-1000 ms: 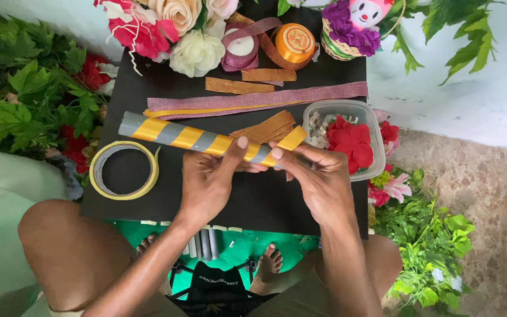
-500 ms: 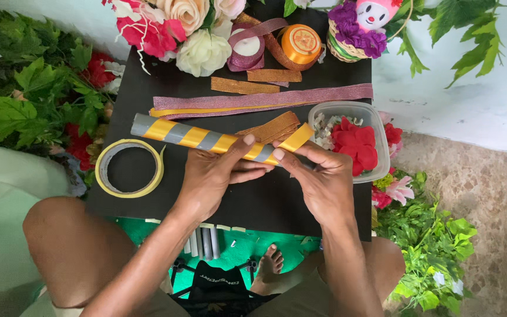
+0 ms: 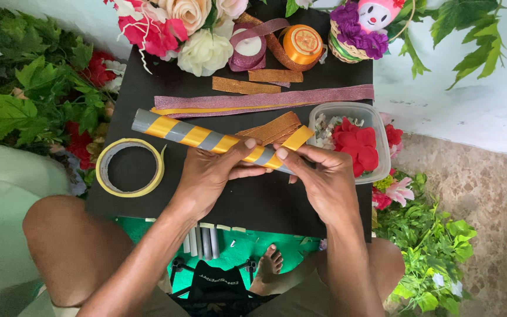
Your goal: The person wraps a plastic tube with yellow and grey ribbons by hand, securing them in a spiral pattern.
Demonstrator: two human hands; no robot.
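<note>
Not much has shifted since a second ago, the grey tube wrapped in a spiral of yellow-gold ribbon sits a touch more level and both hands have stayed on its right end. It's held just above the black table, running from upper left down to lower right, with the loose ribbon tail poking up by the clear plastic tub.

Left hand is curled around the tube from below, fingers closed on it, thumb pressing on top. Right hand is also gripping it, thumb and forefinger pinched on the ribbon right where it meets the tube, so the two thumbs nearly touch.

Around it: a roll of yellow tape lying flat on the table to the left, well apart from the hands. Behind the tube is a long strip of pink glitter ribbon with a yellow one tucked along it, some short copper glitter strips, an orange ribbon spool and a maroon ribbon spool. The tub holds red fabric flowers and pale bits. Fake roses in pink and cream sit at the far edge, green leaves either side
</note>
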